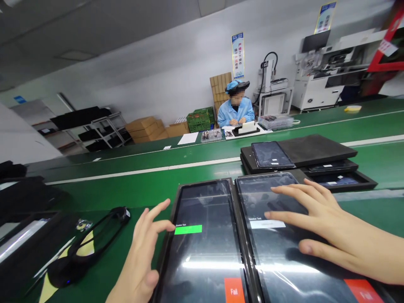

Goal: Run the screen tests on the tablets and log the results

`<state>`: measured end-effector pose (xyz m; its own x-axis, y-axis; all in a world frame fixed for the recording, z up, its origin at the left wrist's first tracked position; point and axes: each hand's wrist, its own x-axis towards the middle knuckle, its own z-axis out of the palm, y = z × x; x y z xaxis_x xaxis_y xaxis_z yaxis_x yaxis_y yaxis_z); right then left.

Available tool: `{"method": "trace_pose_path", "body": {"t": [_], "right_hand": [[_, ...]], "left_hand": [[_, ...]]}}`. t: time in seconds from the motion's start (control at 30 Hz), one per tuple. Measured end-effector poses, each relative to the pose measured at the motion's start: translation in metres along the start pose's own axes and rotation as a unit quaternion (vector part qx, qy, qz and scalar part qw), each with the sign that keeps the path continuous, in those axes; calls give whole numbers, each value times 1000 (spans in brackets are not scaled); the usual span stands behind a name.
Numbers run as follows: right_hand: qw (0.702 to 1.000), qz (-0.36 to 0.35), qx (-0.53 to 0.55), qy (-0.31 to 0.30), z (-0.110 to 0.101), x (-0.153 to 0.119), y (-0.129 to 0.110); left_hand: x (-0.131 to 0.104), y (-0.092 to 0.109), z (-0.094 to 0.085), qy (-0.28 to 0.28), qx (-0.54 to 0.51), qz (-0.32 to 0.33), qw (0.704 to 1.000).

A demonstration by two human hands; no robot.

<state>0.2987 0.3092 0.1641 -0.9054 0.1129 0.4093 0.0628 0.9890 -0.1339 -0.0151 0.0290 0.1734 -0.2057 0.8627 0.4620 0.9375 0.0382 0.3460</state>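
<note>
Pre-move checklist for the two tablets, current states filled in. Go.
1. Speaker Test up on left tablet and right tablet: ok, both show it.
2. Bars match: not ok, green bar on the left tablet, pale bar on the right.
3. Left hand free: ok, holding nothing.
4. Right hand fingertips touching glass: cannot tell; they're over the right tablet.
5. Headset off both screens: ok, left of the left hand.

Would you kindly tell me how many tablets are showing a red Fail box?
2: the left tablet, beside the left hand, and the right tablet, under the right hand.
</note>
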Motion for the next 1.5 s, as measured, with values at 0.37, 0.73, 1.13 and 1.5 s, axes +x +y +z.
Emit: {"method": "trace_pose_path", "body": {"t": [0.37,0.73,1.13,1.5], "right_hand": [[955,212,158,135,30,40,75],[929,209,226,204,39,43,73],[913,209,231,263,37,43,69],[919,220,169,280,39,47,66]], "left_hand": [[129,22,26,-233,36,77,969],[125,32,23,-184,48,168,967],[136,25,26,-128,-12,182,975],[156,4,33,-98,60,116,987]]}}
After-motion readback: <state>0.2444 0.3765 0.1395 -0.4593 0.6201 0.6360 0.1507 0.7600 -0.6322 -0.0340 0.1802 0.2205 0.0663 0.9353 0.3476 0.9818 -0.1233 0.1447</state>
